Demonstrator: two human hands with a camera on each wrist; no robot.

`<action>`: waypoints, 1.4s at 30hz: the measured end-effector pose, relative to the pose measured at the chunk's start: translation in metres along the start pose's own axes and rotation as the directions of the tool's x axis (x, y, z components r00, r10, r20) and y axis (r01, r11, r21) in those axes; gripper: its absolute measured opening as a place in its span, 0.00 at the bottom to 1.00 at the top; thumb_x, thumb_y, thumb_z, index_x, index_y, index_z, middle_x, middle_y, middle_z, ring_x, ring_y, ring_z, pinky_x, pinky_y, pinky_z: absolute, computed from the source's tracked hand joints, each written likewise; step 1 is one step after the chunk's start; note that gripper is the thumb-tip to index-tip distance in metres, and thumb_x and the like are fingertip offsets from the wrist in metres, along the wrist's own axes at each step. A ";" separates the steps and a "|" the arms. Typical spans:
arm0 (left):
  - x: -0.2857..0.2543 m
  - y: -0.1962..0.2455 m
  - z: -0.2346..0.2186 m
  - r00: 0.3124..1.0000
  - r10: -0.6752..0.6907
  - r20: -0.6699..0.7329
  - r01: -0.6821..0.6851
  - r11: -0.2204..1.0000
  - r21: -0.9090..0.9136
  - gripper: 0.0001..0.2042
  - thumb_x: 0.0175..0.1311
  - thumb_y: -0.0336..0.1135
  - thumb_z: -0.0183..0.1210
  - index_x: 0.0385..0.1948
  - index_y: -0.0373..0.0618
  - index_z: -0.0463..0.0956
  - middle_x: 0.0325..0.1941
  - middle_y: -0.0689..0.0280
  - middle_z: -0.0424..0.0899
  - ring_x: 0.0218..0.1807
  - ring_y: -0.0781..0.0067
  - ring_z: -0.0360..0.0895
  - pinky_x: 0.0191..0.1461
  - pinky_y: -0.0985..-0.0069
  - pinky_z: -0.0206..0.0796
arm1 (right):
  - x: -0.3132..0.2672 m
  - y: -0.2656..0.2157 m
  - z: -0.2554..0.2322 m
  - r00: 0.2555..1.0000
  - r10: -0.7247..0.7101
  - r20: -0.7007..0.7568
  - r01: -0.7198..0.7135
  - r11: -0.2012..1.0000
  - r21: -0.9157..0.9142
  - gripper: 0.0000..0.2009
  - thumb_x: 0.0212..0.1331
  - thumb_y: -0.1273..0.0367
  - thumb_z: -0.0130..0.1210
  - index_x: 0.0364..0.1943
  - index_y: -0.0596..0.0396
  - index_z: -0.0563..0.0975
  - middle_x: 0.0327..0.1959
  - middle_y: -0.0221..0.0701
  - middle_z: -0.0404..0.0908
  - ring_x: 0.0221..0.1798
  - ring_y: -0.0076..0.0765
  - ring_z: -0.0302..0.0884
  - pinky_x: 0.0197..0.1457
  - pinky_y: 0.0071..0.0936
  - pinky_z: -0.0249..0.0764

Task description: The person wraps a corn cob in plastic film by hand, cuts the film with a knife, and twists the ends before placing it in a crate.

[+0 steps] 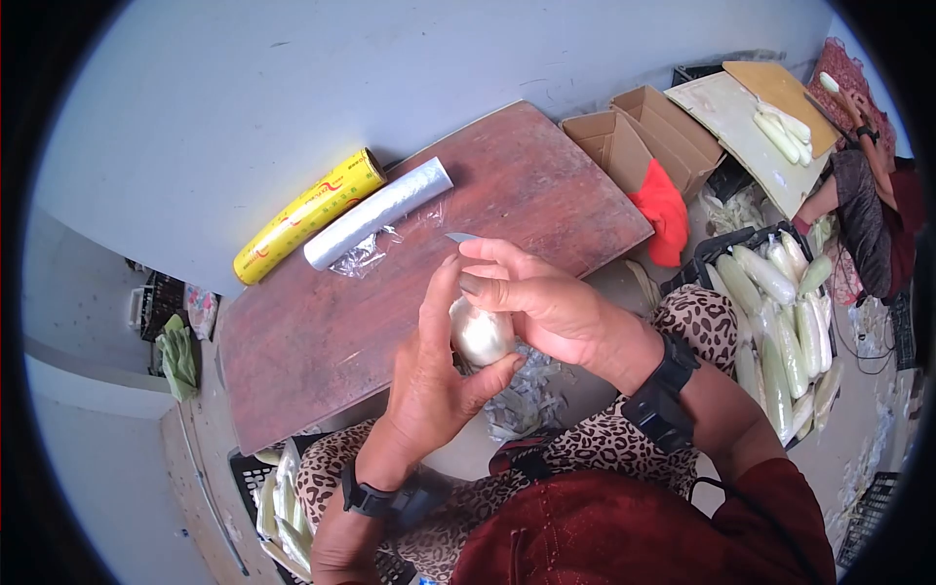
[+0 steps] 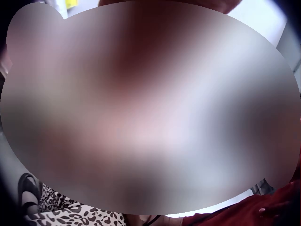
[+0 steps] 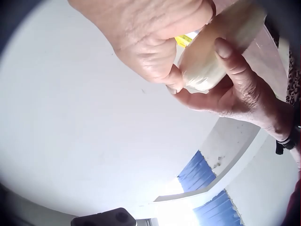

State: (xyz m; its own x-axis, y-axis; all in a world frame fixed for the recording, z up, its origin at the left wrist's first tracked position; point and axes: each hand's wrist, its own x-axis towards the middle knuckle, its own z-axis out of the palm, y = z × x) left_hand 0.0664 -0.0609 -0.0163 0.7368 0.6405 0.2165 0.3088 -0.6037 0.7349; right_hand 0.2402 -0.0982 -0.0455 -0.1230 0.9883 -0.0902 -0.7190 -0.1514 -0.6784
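Both hands hold a pale, glossy corn ear (image 1: 480, 334) above my lap, at the near edge of a brown wooden board (image 1: 322, 322). My left hand (image 1: 436, 375) cups it from below, with the thumb against its side. My right hand (image 1: 542, 300) curls over its top. A small grey blade tip (image 1: 458, 236) sticks out past the right fingers; how it is held is hidden. The right wrist view shows the ear (image 3: 211, 61) pinched between the right hand (image 3: 141, 33) and the left fingers (image 3: 235, 89). The left wrist view is blurred.
A yellow film box (image 1: 307, 214) and a silvery film roll (image 1: 378, 213) lie at the board's far side. At the right are a black crate of corn ears (image 1: 780, 322), open cardboard boxes (image 1: 643, 136) and a red cloth (image 1: 663, 210). Another person (image 1: 868, 185) sits far right.
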 end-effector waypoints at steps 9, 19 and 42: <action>0.001 -0.015 0.002 0.994 0.109 0.013 -0.109 0.994 -0.021 0.48 0.53 0.36 0.72 0.74 0.45 0.47 0.66 0.43 0.69 0.63 0.45 0.74 0.60 0.61 0.71 | 0.005 0.007 0.003 0.984 -0.092 -0.152 0.079 0.993 -0.089 0.42 0.63 0.65 0.61 0.72 0.60 0.45 0.70 0.48 0.55 0.69 0.38 0.61 0.67 0.33 0.65; 0.005 -0.019 -0.002 0.995 -0.038 -0.088 0.005 0.938 -0.346 0.35 0.58 0.31 0.69 0.66 0.42 0.60 0.54 0.58 0.79 0.51 0.69 0.80 0.53 0.72 0.74 | 0.007 0.014 0.002 0.981 -0.179 -0.080 0.166 0.975 -0.145 0.33 0.70 0.53 0.51 0.68 0.61 0.57 0.60 0.40 0.68 0.63 0.31 0.66 0.63 0.32 0.67; 0.004 -0.033 -0.031 0.807 -0.558 -0.192 0.116 0.469 -0.875 0.19 0.72 0.46 0.53 0.56 0.48 0.64 0.52 0.62 0.77 0.48 0.68 0.80 0.47 0.69 0.77 | -0.020 0.004 0.002 0.913 -0.392 0.115 0.312 0.488 -0.815 0.17 0.61 0.79 0.57 0.54 0.60 0.74 0.43 0.28 0.80 0.44 0.18 0.75 0.47 0.21 0.76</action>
State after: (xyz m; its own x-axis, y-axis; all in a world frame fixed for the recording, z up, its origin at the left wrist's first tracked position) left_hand 0.0408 -0.0240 -0.0200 0.3072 0.9451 -0.1119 -0.2958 0.2065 0.9327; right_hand 0.2385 -0.1182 -0.0449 0.0906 0.9594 0.2671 0.1679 0.2497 -0.9537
